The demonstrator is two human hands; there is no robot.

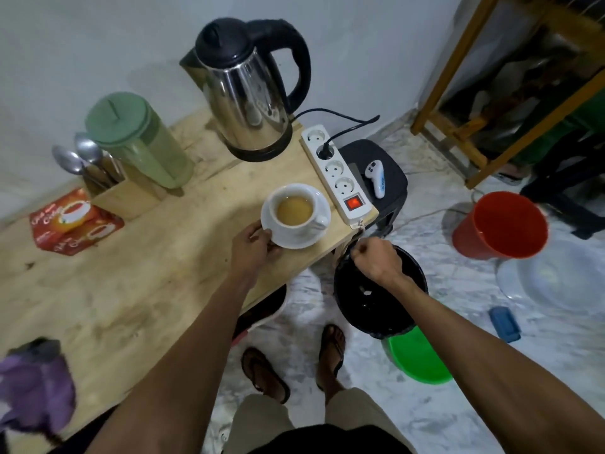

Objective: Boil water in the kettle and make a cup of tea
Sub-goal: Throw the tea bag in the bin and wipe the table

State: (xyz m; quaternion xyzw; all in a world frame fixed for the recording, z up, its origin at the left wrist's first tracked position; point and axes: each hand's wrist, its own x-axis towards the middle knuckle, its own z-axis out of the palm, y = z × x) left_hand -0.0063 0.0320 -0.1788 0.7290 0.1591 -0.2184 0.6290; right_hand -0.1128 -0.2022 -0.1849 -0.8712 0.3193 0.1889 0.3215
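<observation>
A white cup of light brown tea [294,209] stands on a white saucer [319,235] near the right end of the wooden table [157,290]. My left hand [253,245] grips the saucer's near-left rim. The steel kettle with a black lid and handle [248,90] sits on its base at the back, its cord plugged into a white power strip [337,173] whose red switch glows. My right hand [376,258] is closed in a pinch over a black bin [379,299] beside the table; I cannot make out anything in its fingers. A red tea box [73,222] lies at the left.
A green jug [137,139] and a wooden holder with spoons [95,172] stand at the back left. A purple cloth [36,385] lies on the near left corner. On the floor are a red bucket [501,226], a green basin [415,358], a clear basin [556,276] and a black stool [383,178].
</observation>
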